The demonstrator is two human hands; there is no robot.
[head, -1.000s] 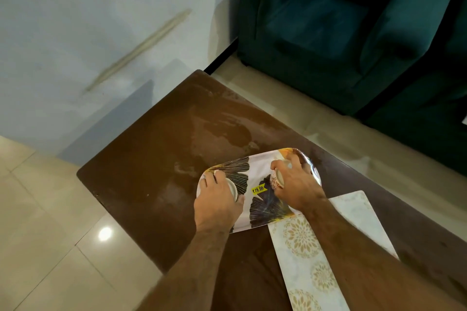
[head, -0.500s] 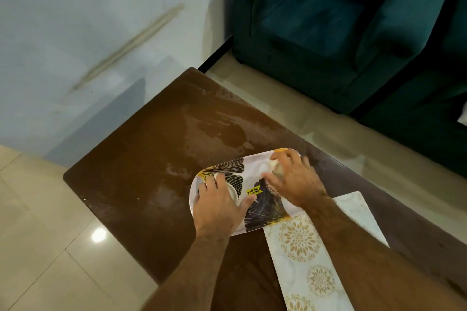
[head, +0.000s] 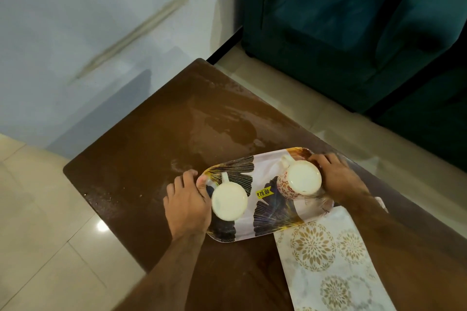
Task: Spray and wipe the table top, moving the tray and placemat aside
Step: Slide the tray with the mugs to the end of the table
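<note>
Tray first, because that's where my worry sits: it lies flat on the brown desk, its near corner overlapping the end of the patterned placemat. My left hand grips the left end, thumb hooked over the rim and fingers curled down the outside. My right hand wraps the far right end the same way, fingers curled round the edge. Both grips are closed on the rim, not spread.

Two loose cups ride on it: a white one just beside my left thumb, and a red-patterned one touching or nearly touching my right hand. That's the hazard, I reckon. Tip the tray on the lift and either cup slides or topples; the patterned one could knock my knuckles.

Next risk: where tray overlaps placemat, a drag instead of a lift could pull the mat along.

Further out, the desk shows wet-looking streaks and pale residue. If the tray goes down there, its underside picks that up. Beyond, the teal sofa crowds the far side.
</note>
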